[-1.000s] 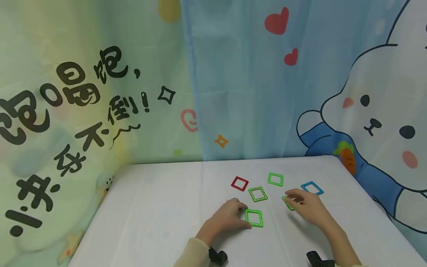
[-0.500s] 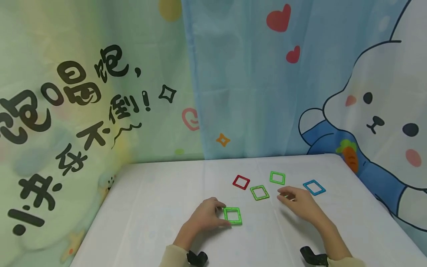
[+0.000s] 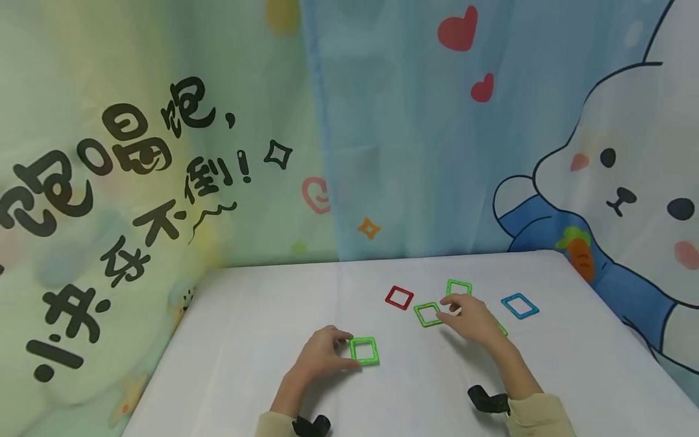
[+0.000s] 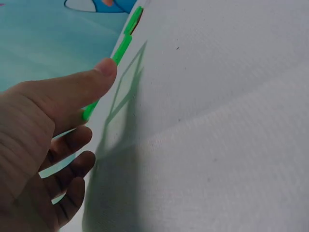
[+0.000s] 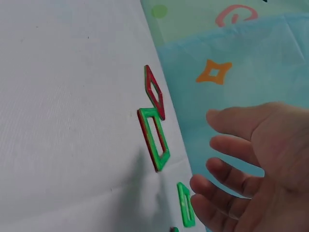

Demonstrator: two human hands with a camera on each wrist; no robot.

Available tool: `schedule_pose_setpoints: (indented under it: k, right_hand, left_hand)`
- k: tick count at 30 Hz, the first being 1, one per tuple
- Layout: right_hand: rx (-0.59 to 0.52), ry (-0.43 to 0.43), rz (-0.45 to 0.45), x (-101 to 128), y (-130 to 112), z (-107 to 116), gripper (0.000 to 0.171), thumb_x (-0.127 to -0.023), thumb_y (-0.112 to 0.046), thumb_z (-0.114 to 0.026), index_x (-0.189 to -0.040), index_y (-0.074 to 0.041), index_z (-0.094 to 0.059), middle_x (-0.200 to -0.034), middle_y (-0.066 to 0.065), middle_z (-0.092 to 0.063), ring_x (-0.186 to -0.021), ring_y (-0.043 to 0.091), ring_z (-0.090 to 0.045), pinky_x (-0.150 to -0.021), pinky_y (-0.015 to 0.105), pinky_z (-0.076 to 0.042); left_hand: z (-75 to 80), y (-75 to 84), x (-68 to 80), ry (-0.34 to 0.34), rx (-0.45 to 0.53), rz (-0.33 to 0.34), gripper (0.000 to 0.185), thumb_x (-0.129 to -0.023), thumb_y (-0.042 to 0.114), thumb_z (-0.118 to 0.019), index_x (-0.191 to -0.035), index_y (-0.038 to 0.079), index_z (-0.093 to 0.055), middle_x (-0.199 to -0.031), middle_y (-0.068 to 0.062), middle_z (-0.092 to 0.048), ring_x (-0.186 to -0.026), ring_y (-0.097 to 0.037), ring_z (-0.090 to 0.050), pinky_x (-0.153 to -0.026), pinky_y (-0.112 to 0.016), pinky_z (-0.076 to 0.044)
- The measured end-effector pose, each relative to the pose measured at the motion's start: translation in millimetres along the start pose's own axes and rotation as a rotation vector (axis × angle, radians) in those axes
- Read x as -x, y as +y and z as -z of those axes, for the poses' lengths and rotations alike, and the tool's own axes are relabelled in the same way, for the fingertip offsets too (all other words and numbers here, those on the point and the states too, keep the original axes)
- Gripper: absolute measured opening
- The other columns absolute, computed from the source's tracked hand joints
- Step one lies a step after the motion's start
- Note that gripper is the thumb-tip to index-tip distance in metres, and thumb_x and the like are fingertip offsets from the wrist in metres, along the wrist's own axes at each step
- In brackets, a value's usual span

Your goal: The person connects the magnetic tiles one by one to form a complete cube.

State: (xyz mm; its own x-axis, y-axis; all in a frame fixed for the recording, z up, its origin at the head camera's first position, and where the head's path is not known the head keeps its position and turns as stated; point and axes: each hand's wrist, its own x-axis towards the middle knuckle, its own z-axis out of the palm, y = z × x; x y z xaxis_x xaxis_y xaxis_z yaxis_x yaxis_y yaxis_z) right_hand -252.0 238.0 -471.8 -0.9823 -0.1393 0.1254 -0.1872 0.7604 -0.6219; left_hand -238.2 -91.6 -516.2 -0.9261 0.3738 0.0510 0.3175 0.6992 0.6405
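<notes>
Left hand low on the worktop, fingers curled, thumb and fingertips pinching the near green square frame at its left edge. Right hand farther back than that frame, palm down, fingers spread and relaxed, hovering. Both forearms in cream sleeves.

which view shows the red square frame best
The head view: the red square frame lies flat on the white table, whole and unobstructed, just left of a green frame. The right wrist view shows it too, but edge-on and squashed, beyond the right hand. The left wrist view does not show it.
</notes>
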Motion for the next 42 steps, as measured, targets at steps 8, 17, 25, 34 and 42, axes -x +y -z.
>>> schedule_pose_setpoints:
  k: [8, 17, 25, 34, 42]
  right_hand:
    - [0.010, -0.059, -0.087, -5, 8, -18, 0.038, -0.086, -0.016, -0.071, -0.116, 0.006, -0.062, -0.103, 0.022, -0.062, -0.091, 0.035, -0.058, -0.072, 0.048, -0.049]
    - [0.017, -0.073, -0.069, -21, 17, -18, 0.048, -0.081, -0.012, -0.076, -0.123, 0.004, -0.059, -0.104, 0.020, -0.062, -0.096, 0.036, -0.057, -0.080, 0.053, -0.046]
    - [-0.004, -0.091, -0.081, -35, 20, -10, 0.056, -0.077, -0.010, -0.079, -0.126, 0.005, -0.057, -0.099, 0.015, -0.061, -0.089, 0.030, -0.055, -0.079, 0.050, -0.044]
    - [0.024, -0.156, -0.045, -30, 25, -16, 0.059, -0.074, -0.004, -0.079, -0.127, 0.009, -0.055, -0.089, 0.007, -0.055, -0.082, 0.023, -0.050, -0.075, 0.043, -0.043]
    - [0.052, -0.200, -0.064, -34, 26, -15, 0.056, -0.073, -0.006, -0.082, -0.123, 0.008, -0.059, -0.089, 0.006, -0.057, -0.082, 0.023, -0.051, -0.075, 0.042, -0.045]
  left_hand:
    - [-8.4, -5.5, 9.4, -0.003, 0.026, 0.009, 0.057, -0.064, 0.035, -0.091, -0.110, 0.007, -0.073, -0.089, 0.006, -0.060, -0.079, -0.010, -0.054, -0.070, -0.027, -0.046]
    - [-7.3, -3.7, -2.1, 0.011, -0.053, 0.015, 0.057, -0.066, 0.037, -0.089, -0.113, 0.011, -0.072, -0.089, 0.007, -0.057, -0.079, -0.008, -0.051, -0.071, -0.028, -0.045]
    - [-2.4, 0.3, -8.6, 0.039, -0.058, 0.003, 0.056, -0.067, 0.037, -0.089, -0.114, 0.012, -0.072, -0.093, 0.006, -0.058, -0.081, -0.010, -0.050, -0.074, -0.030, -0.044]
    - [-10.6, 0.6, 1.0, 0.036, -0.040, 0.026, 0.056, -0.065, 0.036, -0.090, -0.112, 0.012, -0.072, -0.087, 0.007, -0.055, -0.079, -0.010, -0.049, -0.072, -0.030, -0.044]
    - [-13.2, -2.1, 0.4, 0.033, -0.046, 0.034, 0.055, -0.065, 0.038, -0.090, -0.111, 0.014, -0.072, -0.088, 0.008, -0.054, -0.079, -0.009, -0.048, -0.073, -0.031, -0.043]
